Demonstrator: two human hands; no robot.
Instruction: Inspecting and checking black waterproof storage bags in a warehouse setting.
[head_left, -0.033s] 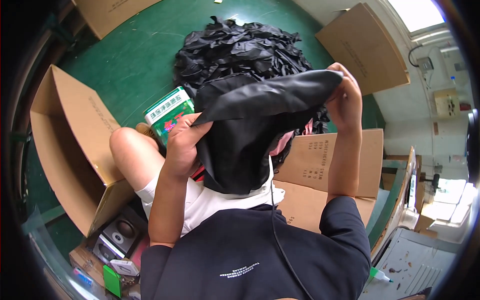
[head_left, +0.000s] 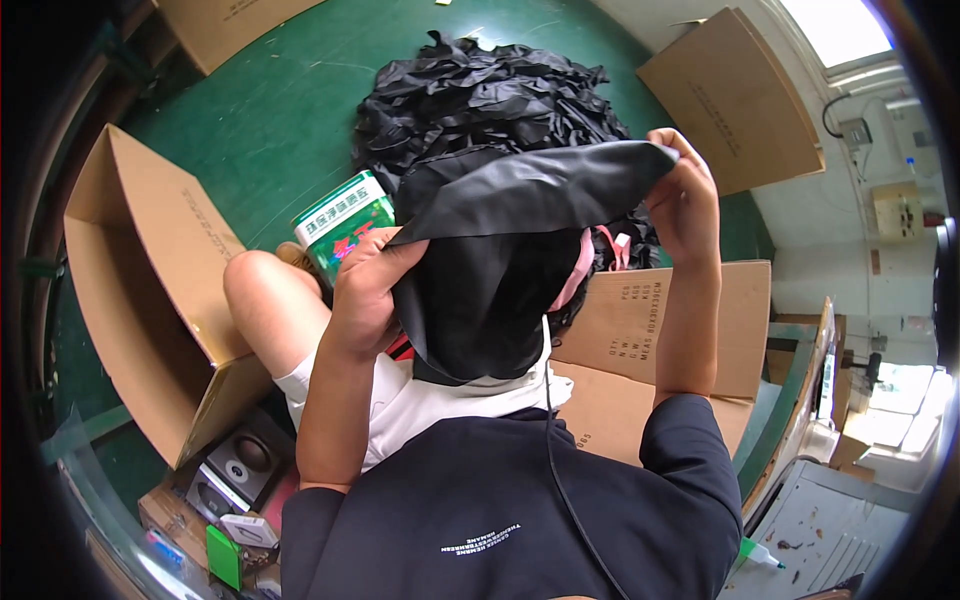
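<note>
Our left hand [head_left: 365,285] and right hand [head_left: 685,200] pinch the black sheet [head_left: 530,195] by its left and right ends, above our white shorts [head_left: 450,408], nearer than the black heap [head_left: 485,105]. It seems light, soft, perhaps slippery; edges look the surest hold.

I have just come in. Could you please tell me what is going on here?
A person is holding up a black sheet: the left hand grips one end, the right hand the other. More black pieces lie in a pile ahead on the green floor, and an open cardboard box stands at the left.
</note>
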